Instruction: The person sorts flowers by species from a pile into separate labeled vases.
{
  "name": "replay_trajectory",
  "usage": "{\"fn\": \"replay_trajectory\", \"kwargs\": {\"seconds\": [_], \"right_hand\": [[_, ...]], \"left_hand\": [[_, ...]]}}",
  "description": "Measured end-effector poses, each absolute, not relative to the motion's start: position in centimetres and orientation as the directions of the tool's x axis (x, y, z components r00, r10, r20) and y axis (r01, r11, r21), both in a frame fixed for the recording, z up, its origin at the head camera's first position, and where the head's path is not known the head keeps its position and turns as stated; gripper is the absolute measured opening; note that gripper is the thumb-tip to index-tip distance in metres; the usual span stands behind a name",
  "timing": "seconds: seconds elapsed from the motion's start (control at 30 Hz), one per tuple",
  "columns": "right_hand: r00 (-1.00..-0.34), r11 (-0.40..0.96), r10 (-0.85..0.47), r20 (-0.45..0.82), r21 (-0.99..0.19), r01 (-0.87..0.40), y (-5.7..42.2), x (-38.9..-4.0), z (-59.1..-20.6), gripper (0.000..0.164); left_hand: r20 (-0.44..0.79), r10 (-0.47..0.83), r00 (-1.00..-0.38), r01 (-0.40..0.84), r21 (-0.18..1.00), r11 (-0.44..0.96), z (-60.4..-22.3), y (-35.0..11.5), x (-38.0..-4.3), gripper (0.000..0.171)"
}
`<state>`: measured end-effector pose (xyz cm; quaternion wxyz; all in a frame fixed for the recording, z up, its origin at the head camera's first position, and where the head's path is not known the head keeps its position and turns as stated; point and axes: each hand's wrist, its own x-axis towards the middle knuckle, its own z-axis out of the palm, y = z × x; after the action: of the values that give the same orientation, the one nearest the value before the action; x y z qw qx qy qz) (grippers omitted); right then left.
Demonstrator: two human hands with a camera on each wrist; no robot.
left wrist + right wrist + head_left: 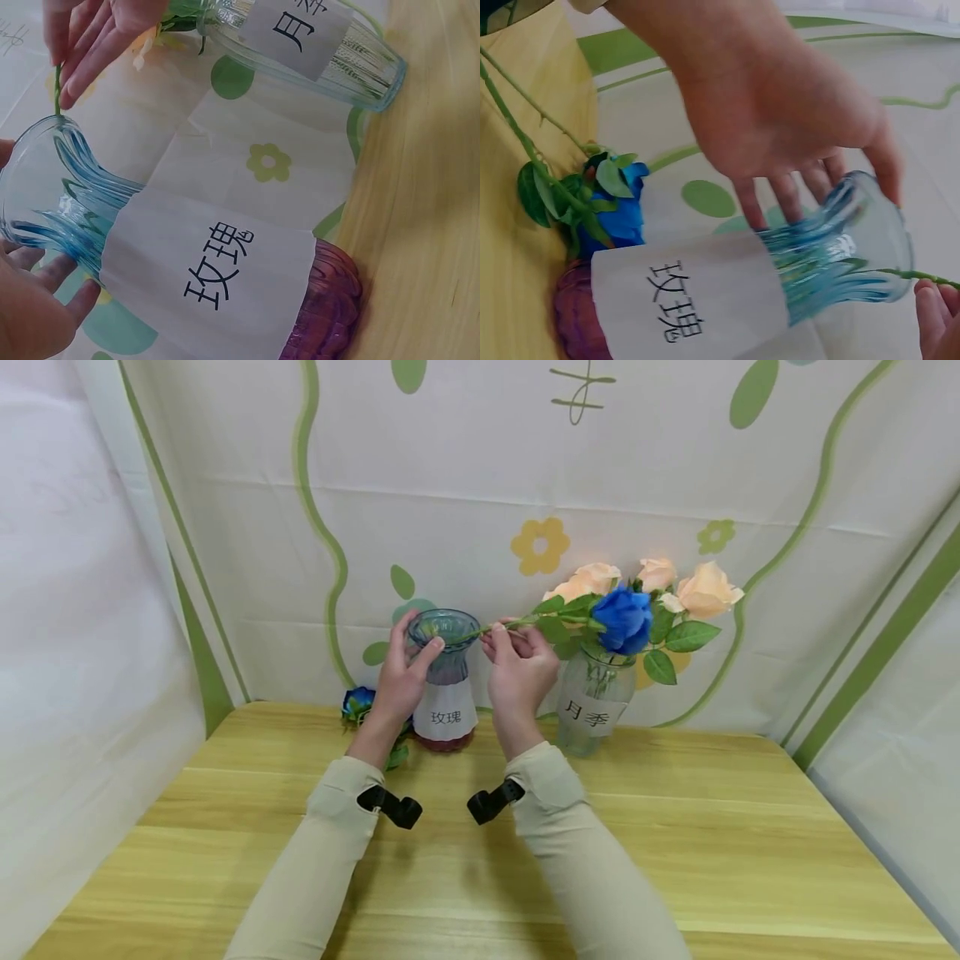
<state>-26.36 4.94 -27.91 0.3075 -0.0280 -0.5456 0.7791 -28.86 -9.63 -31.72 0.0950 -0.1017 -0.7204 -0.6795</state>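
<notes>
My left hand (399, 683) holds a blue-to-purple glass vase (448, 672) near its flared mouth, with the thumb at the rim and the fingers round the neck. The vase stands upright and wears a white paper label (676, 300). With thumb and fingertips, my right hand (521, 677) pinches the green stem (58, 90) of a blue rose (624, 620). The stem's lower end is inside the vase mouth, and the bloom points right, in front of peach flowers. Another blue rose (615, 217) lies on the table left of the vase, partly hidden by my left arm in the head view.
To the right, a clear glass vase (573, 681) with a paper label holds several peach flowers (708, 589). Both vases stand near the back edge of the wooden table (675, 852), close to a printed white backdrop (450, 527). White panels flank the table.
</notes>
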Motion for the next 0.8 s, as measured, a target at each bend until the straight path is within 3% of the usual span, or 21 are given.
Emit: {"fn": "replay_trajectory", "kwargs": {"seconds": [0.27, 0.6, 0.8], "right_hand": [[-0.789, -0.075, 0.530, 0.310, -0.910, -0.408, 3.9, -27.5, -28.7, 0.013], [-0.899, -0.410, 0.434, 0.062, -0.874, -0.259, 3.6, -29.1, -29.8, 0.026], [-0.924, -0.461, 0.381, -0.020, -0.871, -0.171, 4.1, -30.2, -29.6, 0.013]], "left_hand": [[0.286, 0.016, -0.958, 0.286, 0.957, 0.040, -31.7, -9.5, -28.8, 0.072], [0.286, 0.014, -0.958, 0.286, 0.957, 0.044, -31.8, -9.3, -28.9, 0.072], [0.288, 0.018, -0.957, 0.288, 0.957, 0.040, -31.9, -9.5, -29.0, 0.073]]}}
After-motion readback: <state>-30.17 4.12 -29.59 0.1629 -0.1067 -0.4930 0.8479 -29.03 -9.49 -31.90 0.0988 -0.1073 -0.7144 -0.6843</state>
